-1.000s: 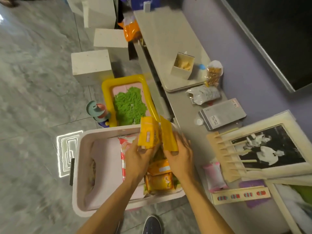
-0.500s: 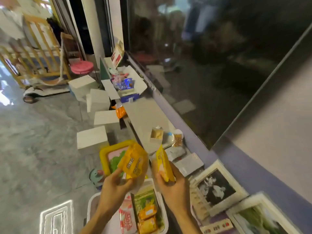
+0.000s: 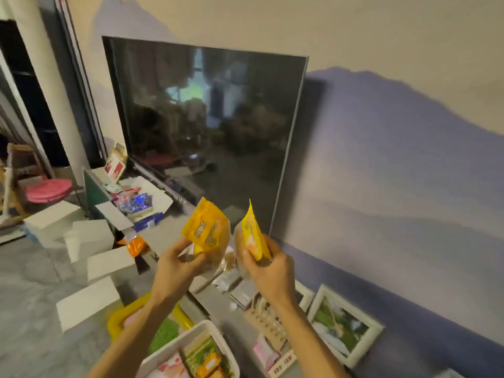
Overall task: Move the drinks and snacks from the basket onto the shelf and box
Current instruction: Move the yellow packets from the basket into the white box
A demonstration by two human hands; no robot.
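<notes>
- Now the left hand point(image 3: 177, 264) pinches the lower edge of a yellow plastic snack packet point(image 3: 207, 230), held upright at mid-frame.
- The right hand point(image 3: 268, 271) grips a second yellow snack packet point(image 3: 252, 236), edge-on, at 3 o'clock of the first; the packets are apart.
- Both hang before a dark flat television screen point(image 3: 207, 126) at 12 o'clock.
- A white plastic basket point(image 3: 174, 346), with more packets inside, sits at 6 o'clock under the forearms.
- A white-framed landscape picture point(image 3: 343, 326) lies at 4 o'clock.
</notes>
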